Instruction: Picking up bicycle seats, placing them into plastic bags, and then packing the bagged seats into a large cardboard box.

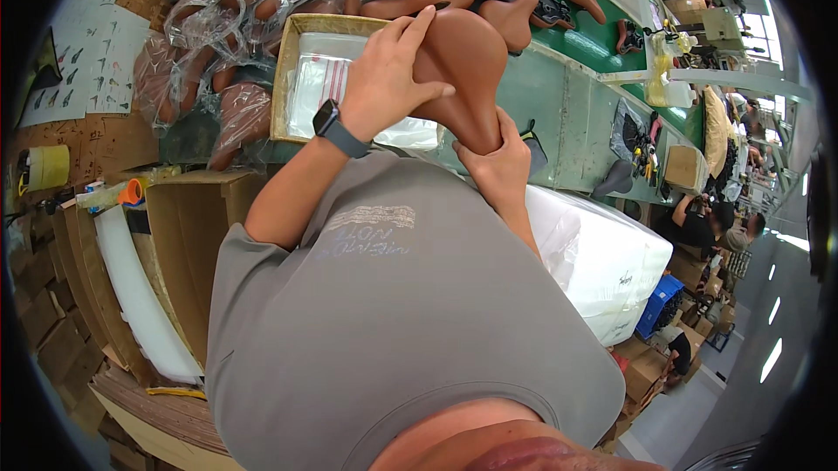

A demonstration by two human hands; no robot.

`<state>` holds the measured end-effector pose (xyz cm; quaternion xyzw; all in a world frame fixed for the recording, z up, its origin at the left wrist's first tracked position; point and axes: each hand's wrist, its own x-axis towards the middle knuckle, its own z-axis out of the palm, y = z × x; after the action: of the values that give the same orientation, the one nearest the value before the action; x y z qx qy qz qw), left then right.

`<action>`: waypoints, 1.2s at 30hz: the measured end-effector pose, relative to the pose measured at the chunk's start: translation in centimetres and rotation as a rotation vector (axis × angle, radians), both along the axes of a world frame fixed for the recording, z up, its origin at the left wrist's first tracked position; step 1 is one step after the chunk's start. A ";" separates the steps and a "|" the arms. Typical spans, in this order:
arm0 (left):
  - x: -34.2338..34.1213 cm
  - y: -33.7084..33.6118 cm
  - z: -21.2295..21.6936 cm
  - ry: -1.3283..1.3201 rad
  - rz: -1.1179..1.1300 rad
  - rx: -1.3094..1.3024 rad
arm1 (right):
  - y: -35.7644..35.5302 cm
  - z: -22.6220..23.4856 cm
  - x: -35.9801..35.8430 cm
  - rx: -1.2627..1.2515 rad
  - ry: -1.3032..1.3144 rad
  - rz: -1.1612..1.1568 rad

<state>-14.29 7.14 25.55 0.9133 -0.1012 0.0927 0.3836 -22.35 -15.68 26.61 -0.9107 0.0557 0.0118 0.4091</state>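
A brown bicycle saddle point(471, 52) is held up in front of me over the bench edge, its smooth top showing and its narrow nose pointing down towards me. My left hand point(388, 69), with a dark watch on the wrist, grips its wide end from the left side, fingers along the edge and thumb across the top. The nose sits in my right hand point(502, 161), whose fingers are closed around it. Below my left hand stands a shallow cardboard box point(281, 87) with clear plastic bags point(316, 78) in it. The underside of the saddle is hidden.
Plastic-wrapped brown saddles point(240, 113) are heaped at the left, and unwrapped saddles point(511, 21) lie behind on the green bench point(572, 113). A white wrapped bundle point(602, 261) stands at my right, open cardboard cartons point(188, 235) at my left. Co-workers point(698, 222) are farther off at the right.
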 end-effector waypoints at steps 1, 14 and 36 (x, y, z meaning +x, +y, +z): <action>0.3 0.6 0.2 0.016 -0.019 -0.026 | 0.0 0.1 -0.3 0.019 0.003 -0.005; 3.7 7.6 -0.3 0.476 -0.350 -0.722 | -1.1 0.8 -2.1 0.150 -0.004 0.051; 1.7 4.7 -2.2 0.208 -0.042 -0.595 | -0.6 -0.7 -1.9 0.280 0.068 0.054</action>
<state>-12.58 11.80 23.37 0.7632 -0.0488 0.0162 0.6441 -24.26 -16.31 25.93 -0.8448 0.0427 0.0614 0.5298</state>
